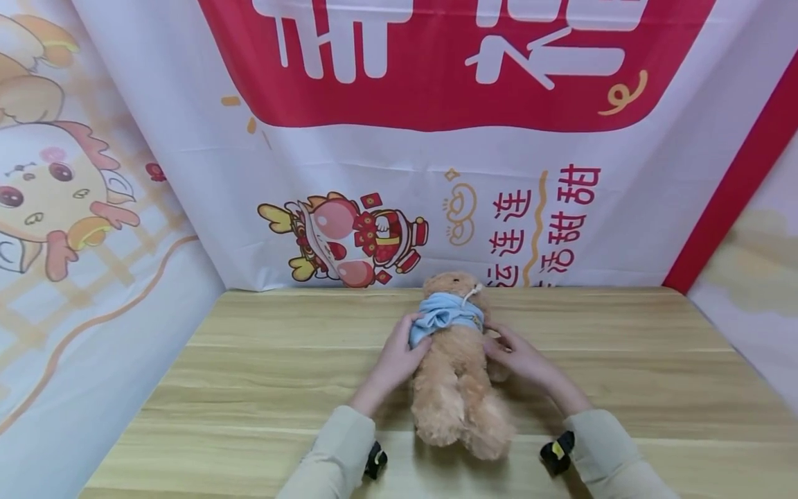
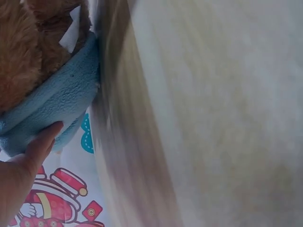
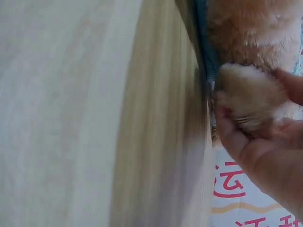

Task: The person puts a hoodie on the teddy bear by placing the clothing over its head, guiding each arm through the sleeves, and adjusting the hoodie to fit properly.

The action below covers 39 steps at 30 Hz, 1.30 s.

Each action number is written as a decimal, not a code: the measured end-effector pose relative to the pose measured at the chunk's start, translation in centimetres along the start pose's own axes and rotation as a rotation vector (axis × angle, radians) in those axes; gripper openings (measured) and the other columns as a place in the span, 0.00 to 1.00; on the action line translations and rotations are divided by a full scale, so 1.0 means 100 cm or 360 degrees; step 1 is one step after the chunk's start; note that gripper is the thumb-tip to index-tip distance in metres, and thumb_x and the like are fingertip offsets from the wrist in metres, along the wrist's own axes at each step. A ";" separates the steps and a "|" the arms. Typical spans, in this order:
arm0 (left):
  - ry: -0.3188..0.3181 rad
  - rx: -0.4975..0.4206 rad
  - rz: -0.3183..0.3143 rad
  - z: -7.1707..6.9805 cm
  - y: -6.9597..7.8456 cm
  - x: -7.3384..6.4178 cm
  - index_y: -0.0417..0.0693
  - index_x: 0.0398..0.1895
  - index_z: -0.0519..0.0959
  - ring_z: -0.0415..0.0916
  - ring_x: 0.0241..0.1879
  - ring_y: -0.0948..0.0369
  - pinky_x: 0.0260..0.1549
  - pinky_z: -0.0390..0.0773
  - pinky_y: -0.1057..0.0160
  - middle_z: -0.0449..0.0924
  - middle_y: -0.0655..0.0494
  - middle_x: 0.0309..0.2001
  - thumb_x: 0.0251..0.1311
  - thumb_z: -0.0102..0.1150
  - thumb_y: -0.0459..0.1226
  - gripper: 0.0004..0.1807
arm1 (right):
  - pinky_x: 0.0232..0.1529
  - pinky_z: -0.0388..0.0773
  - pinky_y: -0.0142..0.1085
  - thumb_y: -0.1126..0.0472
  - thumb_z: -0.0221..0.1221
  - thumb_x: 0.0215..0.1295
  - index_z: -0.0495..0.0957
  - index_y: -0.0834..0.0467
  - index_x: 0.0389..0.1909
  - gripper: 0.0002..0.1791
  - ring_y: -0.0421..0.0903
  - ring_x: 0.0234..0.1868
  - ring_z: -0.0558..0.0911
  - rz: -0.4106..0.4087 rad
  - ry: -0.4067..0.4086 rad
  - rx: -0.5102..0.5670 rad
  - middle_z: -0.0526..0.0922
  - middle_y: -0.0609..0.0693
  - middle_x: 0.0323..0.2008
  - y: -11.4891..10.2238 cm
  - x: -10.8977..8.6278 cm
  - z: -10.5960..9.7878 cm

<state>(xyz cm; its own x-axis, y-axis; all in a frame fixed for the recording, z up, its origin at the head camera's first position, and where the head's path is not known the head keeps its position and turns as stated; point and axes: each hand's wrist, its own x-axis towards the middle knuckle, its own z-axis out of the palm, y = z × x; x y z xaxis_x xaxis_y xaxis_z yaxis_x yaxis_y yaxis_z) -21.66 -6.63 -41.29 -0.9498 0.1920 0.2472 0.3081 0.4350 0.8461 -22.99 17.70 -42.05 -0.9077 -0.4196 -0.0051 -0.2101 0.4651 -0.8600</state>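
The left hand (image 1: 396, 353) grips the blue fleece garment (image 1: 447, 313), the right hand (image 1: 519, 357) a pale furry paw (image 3: 248, 92): apt holds on a seemingly soft, light tan plush toy (image 1: 458, 357).

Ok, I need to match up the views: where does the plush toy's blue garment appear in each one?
Head: the blue garment is a little right of and below centre, round the plush toy.
Left wrist: a broad slanting band at left, reaching the left edge.
Right wrist: a narrow blue strip at the top, right of centre, partly hidden.
Shared landmark: the wooden tabletop, in all three views.
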 end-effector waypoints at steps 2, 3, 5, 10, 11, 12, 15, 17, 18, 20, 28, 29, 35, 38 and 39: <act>-0.0019 0.0056 0.0056 0.001 -0.001 0.000 0.35 0.62 0.65 0.63 0.65 0.41 0.65 0.63 0.42 0.65 0.34 0.63 0.66 0.49 0.33 0.22 | 0.55 0.74 0.45 0.63 0.49 0.72 0.52 0.71 0.69 0.30 0.63 0.56 0.75 -0.0056 0.0002 -0.0056 0.72 0.73 0.55 0.002 0.000 0.000; -0.0026 0.0083 0.0080 0.002 -0.001 0.001 0.35 0.63 0.64 0.63 0.65 0.41 0.65 0.63 0.42 0.65 0.33 0.63 0.67 0.47 0.33 0.22 | 0.54 0.74 0.45 0.65 0.49 0.71 0.53 0.72 0.69 0.30 0.62 0.54 0.77 -0.0086 0.0028 -0.0098 0.73 0.73 0.54 0.002 -0.001 -0.001; -0.0035 0.0123 0.0085 0.003 -0.001 0.001 0.36 0.64 0.64 0.63 0.65 0.41 0.65 0.63 0.43 0.64 0.34 0.64 0.69 0.45 0.33 0.22 | 0.53 0.76 0.46 0.68 0.50 0.69 0.56 0.72 0.67 0.28 0.62 0.53 0.78 -0.0112 0.0107 -0.0171 0.73 0.73 0.55 0.001 -0.001 -0.001; -0.0045 0.0235 0.0030 0.007 -0.001 0.003 0.39 0.66 0.64 0.64 0.66 0.43 0.65 0.65 0.45 0.66 0.37 0.65 0.68 0.46 0.33 0.23 | 0.52 0.77 0.48 0.69 0.54 0.65 0.66 0.69 0.61 0.23 0.63 0.53 0.78 -0.0093 0.0357 -0.0228 0.74 0.71 0.55 -0.007 -0.001 -0.008; -0.0054 0.0264 0.0032 0.008 -0.001 0.004 0.39 0.67 0.64 0.64 0.66 0.43 0.65 0.65 0.45 0.66 0.37 0.65 0.68 0.47 0.32 0.24 | 0.51 0.77 0.47 0.68 0.54 0.65 0.67 0.69 0.59 0.22 0.62 0.53 0.78 -0.0073 0.0388 -0.0199 0.75 0.71 0.55 -0.009 0.000 -0.010; -0.0074 0.0291 0.0032 0.008 -0.001 0.005 0.40 0.68 0.63 0.64 0.66 0.44 0.64 0.66 0.46 0.66 0.37 0.65 0.67 0.47 0.30 0.25 | 0.52 0.77 0.47 0.66 0.55 0.65 0.69 0.68 0.58 0.21 0.62 0.54 0.77 -0.0048 0.0418 -0.0194 0.75 0.70 0.55 -0.011 0.000 -0.013; -0.0119 0.0343 0.0082 0.009 0.001 0.007 0.40 0.68 0.62 0.66 0.64 0.44 0.63 0.68 0.46 0.66 0.37 0.65 0.62 0.48 0.25 0.29 | 0.54 0.76 0.48 0.61 0.56 0.67 0.72 0.66 0.57 0.20 0.62 0.57 0.76 0.0013 0.0437 -0.0145 0.75 0.68 0.56 -0.016 0.003 -0.017; -0.0135 0.0333 0.0094 0.009 0.002 0.008 0.39 0.68 0.63 0.67 0.63 0.44 0.62 0.68 0.46 0.67 0.37 0.64 0.62 0.47 0.27 0.28 | 0.56 0.76 0.48 0.56 0.55 0.69 0.71 0.64 0.59 0.23 0.62 0.59 0.75 0.0053 0.0398 -0.0069 0.74 0.67 0.59 -0.018 0.003 -0.018; -0.0142 0.0323 0.0083 0.009 0.003 0.008 0.39 0.68 0.63 0.67 0.63 0.44 0.62 0.68 0.45 0.66 0.36 0.64 0.63 0.47 0.29 0.27 | 0.57 0.76 0.49 0.54 0.53 0.70 0.71 0.64 0.60 0.23 0.62 0.60 0.74 0.0049 0.0382 -0.0046 0.74 0.67 0.59 -0.018 0.003 -0.018; -0.0147 0.0330 0.0014 0.010 0.005 0.009 0.39 0.69 0.62 0.65 0.65 0.44 0.64 0.66 0.45 0.65 0.37 0.66 0.66 0.51 0.40 0.29 | 0.58 0.76 0.47 0.51 0.48 0.73 0.69 0.66 0.62 0.26 0.62 0.60 0.75 0.0029 0.0334 0.0042 0.73 0.68 0.60 -0.018 0.003 -0.018; -0.0234 0.0653 -0.0127 0.017 0.012 0.007 0.52 0.74 0.50 0.58 0.68 0.43 0.65 0.65 0.45 0.56 0.40 0.70 0.53 0.61 0.61 0.51 | 0.47 0.74 0.25 0.51 0.38 0.77 0.66 0.69 0.64 0.29 0.25 0.48 0.74 -0.0014 0.0117 0.0346 0.66 0.67 0.66 -0.018 0.003 -0.026; -0.0225 0.0666 -0.0113 0.017 0.013 0.007 0.51 0.74 0.51 0.58 0.69 0.43 0.65 0.65 0.45 0.55 0.41 0.70 0.53 0.61 0.61 0.50 | 0.46 0.74 0.26 0.52 0.40 0.76 0.66 0.68 0.64 0.28 0.26 0.48 0.74 -0.0005 0.0094 0.0349 0.66 0.66 0.66 -0.018 0.004 -0.026; -0.0217 0.0820 -0.0020 0.017 0.015 0.007 0.49 0.72 0.57 0.59 0.68 0.44 0.68 0.59 0.44 0.59 0.45 0.70 0.53 0.60 0.61 0.48 | 0.45 0.73 0.33 0.55 0.49 0.72 0.63 0.67 0.65 0.27 0.46 0.54 0.73 0.0067 -0.0017 0.0316 0.64 0.67 0.66 -0.017 0.006 -0.027; -0.0227 0.0840 -0.0006 0.019 0.018 0.006 0.49 0.71 0.58 0.60 0.68 0.45 0.68 0.59 0.46 0.60 0.46 0.70 0.52 0.60 0.62 0.48 | 0.47 0.72 0.35 0.55 0.51 0.70 0.61 0.68 0.65 0.29 0.53 0.57 0.72 0.0119 -0.0045 0.0295 0.65 0.68 0.64 -0.015 0.007 -0.026; -0.0226 0.0846 0.0001 0.019 0.018 0.006 0.48 0.71 0.58 0.61 0.68 0.45 0.68 0.60 0.46 0.61 0.46 0.70 0.52 0.60 0.62 0.48 | 0.49 0.73 0.37 0.55 0.52 0.70 0.60 0.68 0.65 0.30 0.56 0.58 0.71 0.0129 -0.0049 0.0289 0.65 0.68 0.64 -0.015 0.007 -0.025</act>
<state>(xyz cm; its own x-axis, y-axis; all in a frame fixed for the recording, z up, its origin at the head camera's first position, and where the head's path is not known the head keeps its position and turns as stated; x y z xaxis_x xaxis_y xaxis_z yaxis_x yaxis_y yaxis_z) -21.57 -4.03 -40.50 -0.9442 0.2932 0.1504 0.3289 0.8121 0.4820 -24.23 18.68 -39.45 -0.9069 -0.4113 -0.0914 -0.0652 0.3514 -0.9340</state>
